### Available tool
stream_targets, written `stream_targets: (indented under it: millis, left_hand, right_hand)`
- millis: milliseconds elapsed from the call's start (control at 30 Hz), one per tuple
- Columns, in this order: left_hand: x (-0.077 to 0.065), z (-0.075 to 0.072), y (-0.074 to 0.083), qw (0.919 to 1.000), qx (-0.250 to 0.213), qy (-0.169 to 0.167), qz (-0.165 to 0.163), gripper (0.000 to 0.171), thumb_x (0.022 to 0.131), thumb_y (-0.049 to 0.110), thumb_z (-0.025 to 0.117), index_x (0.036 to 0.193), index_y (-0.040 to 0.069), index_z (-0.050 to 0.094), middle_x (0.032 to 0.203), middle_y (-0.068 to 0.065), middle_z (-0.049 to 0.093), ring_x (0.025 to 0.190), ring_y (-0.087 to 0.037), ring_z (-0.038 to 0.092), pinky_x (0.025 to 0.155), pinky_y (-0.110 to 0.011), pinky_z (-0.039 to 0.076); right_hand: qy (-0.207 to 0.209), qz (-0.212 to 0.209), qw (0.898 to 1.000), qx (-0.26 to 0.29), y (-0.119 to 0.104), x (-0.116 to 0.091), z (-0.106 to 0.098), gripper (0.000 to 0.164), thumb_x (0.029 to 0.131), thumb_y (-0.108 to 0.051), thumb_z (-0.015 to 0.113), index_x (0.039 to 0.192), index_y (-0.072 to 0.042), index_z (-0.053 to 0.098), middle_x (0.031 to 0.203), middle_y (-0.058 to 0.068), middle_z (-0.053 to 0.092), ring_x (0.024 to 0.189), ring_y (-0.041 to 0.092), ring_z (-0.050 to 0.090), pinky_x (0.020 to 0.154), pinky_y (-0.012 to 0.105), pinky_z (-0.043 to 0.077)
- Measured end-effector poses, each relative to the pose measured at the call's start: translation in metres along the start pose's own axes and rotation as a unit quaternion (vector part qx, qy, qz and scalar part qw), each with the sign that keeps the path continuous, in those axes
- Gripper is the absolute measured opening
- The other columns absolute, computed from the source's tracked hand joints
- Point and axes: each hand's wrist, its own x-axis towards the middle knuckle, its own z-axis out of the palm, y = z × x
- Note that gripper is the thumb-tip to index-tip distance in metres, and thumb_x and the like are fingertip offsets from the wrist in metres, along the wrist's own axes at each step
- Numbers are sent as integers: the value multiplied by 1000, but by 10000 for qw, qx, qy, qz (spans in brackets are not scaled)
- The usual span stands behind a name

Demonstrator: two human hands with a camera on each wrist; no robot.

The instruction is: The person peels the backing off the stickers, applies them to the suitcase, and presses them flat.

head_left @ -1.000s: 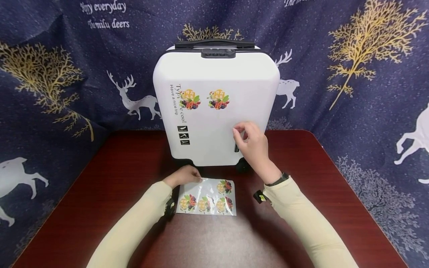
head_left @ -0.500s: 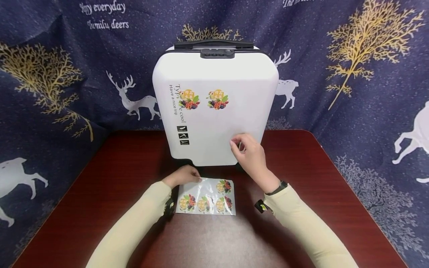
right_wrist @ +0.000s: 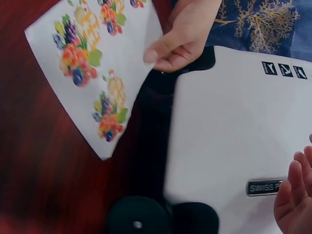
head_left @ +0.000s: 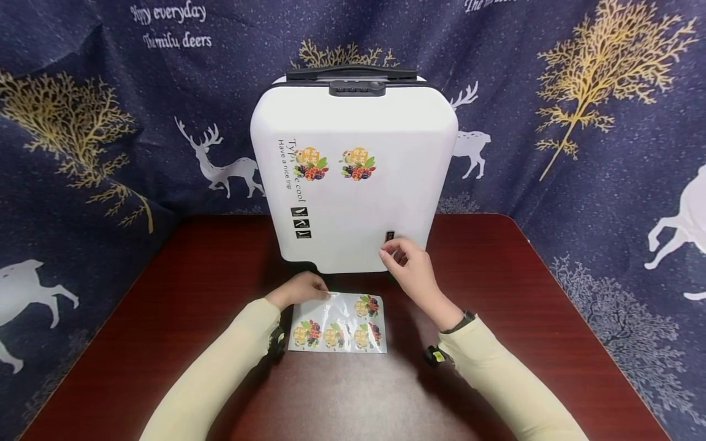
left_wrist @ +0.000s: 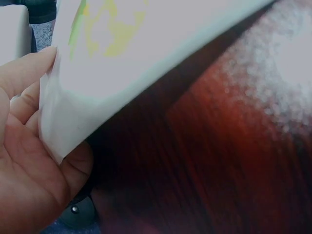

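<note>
Red table (head_left: 496, 282): left hand (head_left: 302, 288) pinches sticker sheet (head_left: 339, 321); right hand (head_left: 412, 267), loosely curled, seemingly empty, near suitcase (head_left: 353, 205).

White glare pools on the table (head_left: 342, 398) and streaks the sticker sheet (head_left: 338, 321). Shadows lie beneath the 2 sleeves (head_left: 217, 370). The left-wrist view is hazy, its sheet washed out; the head view is sharper.

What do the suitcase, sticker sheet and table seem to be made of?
Suitcase: probably hard plastic, smooth and white, holding a stiff rounded shape.
Sticker sheet: perhaps glossy paper or film, bending and catching light.
Table: likely varnished wood or laminate; streaky grain and glare.
</note>
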Motion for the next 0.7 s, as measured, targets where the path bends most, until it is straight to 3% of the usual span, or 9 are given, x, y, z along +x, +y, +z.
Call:
stream_targets:
  millis: [233,700]
  left_hand:
    - [1,1,-2,10000,48,-23,16,18,90,14,72,98,-1,78,97,-14,78,79,-12,63,73,-25,52]
    - [0,4,-4,10000,-20,35,7,18,90,14,72,97,-2,77,94,-15,77,79,-14,64,73,-26,53]
  right_hand:
    - [-529,941,9929,490,12,-6,1,19,96,-17,70,110,-4,70,97,17,69,77,8,54,70,19,45]
    - [-1334,1740,9737,625,31,-23,12,29,95,-19,68,117,0,69,113,19,71,92,17,61,76,25,49]
